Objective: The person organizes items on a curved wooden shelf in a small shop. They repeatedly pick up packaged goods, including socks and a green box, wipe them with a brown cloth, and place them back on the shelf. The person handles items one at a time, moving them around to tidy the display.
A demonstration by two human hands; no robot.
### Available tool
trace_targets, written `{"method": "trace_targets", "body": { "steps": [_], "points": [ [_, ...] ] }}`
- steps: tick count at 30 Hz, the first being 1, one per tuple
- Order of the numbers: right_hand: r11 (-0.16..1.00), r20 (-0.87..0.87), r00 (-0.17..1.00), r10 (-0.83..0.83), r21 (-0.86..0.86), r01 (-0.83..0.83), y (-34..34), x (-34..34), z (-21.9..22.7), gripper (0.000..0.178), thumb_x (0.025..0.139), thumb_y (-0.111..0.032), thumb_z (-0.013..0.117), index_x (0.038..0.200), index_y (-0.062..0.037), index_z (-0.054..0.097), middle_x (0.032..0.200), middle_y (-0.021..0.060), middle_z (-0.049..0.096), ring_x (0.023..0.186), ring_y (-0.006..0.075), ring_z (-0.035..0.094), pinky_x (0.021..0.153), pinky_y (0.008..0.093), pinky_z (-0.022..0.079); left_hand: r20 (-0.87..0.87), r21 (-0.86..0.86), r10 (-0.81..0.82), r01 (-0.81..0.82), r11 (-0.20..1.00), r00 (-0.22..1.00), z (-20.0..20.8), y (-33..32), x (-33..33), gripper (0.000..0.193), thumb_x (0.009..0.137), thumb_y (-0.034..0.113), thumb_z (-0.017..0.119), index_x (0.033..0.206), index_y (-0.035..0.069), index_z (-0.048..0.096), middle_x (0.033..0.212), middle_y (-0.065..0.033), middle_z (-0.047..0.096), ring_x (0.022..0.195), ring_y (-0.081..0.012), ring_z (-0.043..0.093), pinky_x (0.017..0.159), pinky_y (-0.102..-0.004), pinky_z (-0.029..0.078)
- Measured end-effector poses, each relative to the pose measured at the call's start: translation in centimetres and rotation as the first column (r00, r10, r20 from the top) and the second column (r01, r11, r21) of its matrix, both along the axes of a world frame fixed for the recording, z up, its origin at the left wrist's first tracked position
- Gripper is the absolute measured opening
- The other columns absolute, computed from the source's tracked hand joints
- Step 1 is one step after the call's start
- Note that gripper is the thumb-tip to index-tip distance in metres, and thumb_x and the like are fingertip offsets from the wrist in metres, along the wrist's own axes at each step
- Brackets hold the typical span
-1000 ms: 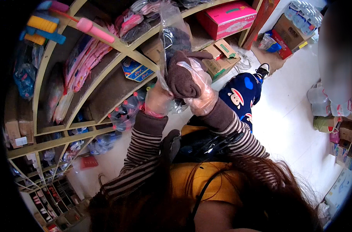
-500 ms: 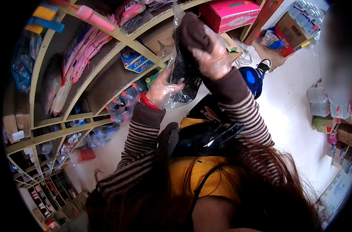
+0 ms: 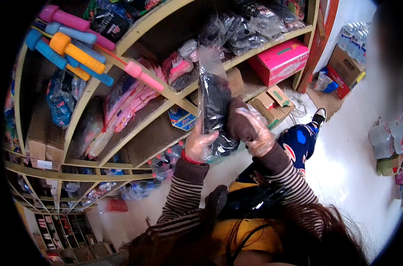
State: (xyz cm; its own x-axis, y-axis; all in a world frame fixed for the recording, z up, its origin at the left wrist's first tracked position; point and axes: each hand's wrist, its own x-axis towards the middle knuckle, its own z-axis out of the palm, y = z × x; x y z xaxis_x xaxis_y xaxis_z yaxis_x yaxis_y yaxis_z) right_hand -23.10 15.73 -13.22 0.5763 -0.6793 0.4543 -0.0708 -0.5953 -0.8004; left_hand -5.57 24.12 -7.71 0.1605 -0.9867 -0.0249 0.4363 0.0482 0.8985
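Observation:
A clear plastic bag [image 3: 214, 99] with something black folded inside stands tilted up in front of the shelf. My left hand [image 3: 197, 144], in a thin see-through glove, is closed on its lower left edge, thumb across the front. In my right hand [image 3: 261, 133], gloved the same way, is a bunched dark brown cloth [image 3: 240, 122]. The cloth lies against the bag's right side, or just beside it; I cannot tell whether they touch. What the black content is does not show clearly through the shiny plastic.
Wooden shelving [image 3: 175, 99] holds bagged goods, pink packages [image 3: 135, 111] and a pink box [image 3: 281, 61]. Foam-covered handles [image 3: 79, 53] stick out at upper left. An open carton [image 3: 272, 104] sits low beside a person's leg [image 3: 299, 137]. Bottled water packs [image 3: 354, 42] stand at far right.
The view has shifted, showing more of the upper shelf. My right hand and the brown cloth have moved down the bag from its top, uncovering the bag's upper part. My left hand still holds the bag.

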Motion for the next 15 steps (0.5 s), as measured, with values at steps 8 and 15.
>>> {"method": "trace_targets", "body": {
  "steps": [8,15],
  "points": [
    [0.798,0.679,0.718,-0.154,0.514,-0.315,-6.6,0.5,-6.5,0.061,0.072,0.013,0.058,0.130,0.0006,0.045,0.125,0.0087,0.053,0.116,0.0185,0.050,0.102,0.0314,0.036,0.012,-0.277,0.245,-0.232,0.932,0.970,6.8,-4.4,3.5,0.074,0.074,-0.001,0.052,0.142,0.005,0.025,0.130,-0.0163,0.048,0.115,-0.0313,0.052,0.097,-0.0422,0.044],
    [0.725,0.597,0.689,-0.412,0.673,-0.150,-8.3,-1.5,-12.1,0.054,0.076,0.008,0.058,0.128,-0.0022,0.048,0.121,0.0070,0.054,0.114,0.0207,0.051,0.100,0.0329,0.038,-0.172,-0.112,0.014,-0.034,0.993,0.985,6.4,-16.8,15.1,0.018,0.081,0.012,0.062,0.097,0.003,0.063,0.099,-0.0116,0.066,0.095,-0.0271,0.062,0.086,-0.0412,0.050]
  ]
}}
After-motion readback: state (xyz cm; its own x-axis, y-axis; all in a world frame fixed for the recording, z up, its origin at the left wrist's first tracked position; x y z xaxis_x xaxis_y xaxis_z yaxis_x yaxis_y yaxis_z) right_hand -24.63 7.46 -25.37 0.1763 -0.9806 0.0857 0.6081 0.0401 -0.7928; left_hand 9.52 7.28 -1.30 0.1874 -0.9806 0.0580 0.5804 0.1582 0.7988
